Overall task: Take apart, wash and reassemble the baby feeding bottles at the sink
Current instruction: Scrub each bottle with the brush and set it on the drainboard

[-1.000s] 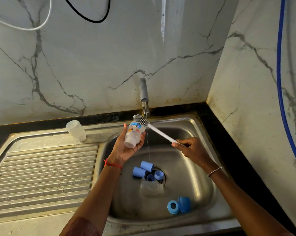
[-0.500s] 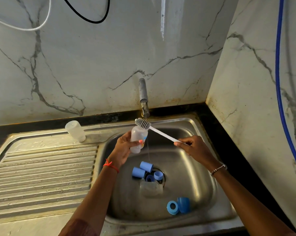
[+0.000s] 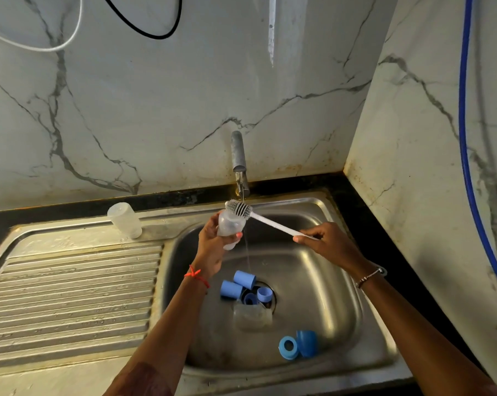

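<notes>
Nearest, low in the sink (image 3: 341, 364) and well below both hands, a blue ring (image 3: 288, 347) and a blue cap (image 3: 307, 342) are seen touching. Further in, by the drain, more blue parts (image 3: 243, 284) and a second clear bottle (image 3: 251, 315) are lying, so much washing is judged to be left. Above these the bottle (image 3: 229, 224) is gripped in the left hand (image 3: 210, 250), with the fingers (image 3: 211, 224) curled round its far side and the thumb pressed on the near side; its long axis is close to upright. The brush (image 3: 238, 208) is pinched at the handle's end by the fingers (image 3: 306, 234) of the right hand (image 3: 327, 244). Its long axis is slanted up and leftward from those fingers, so the bristle head is laid across the bottle's upper end, just above the left fingers. Whether the bristles are inside the mouth cannot be told. The two axes are crossed, so for the inside to be scrubbed the handle would have to be raised into line with the bottle. Beyond, water is let fall from the tap (image 3: 239, 158), just right of the bottle.
</notes>
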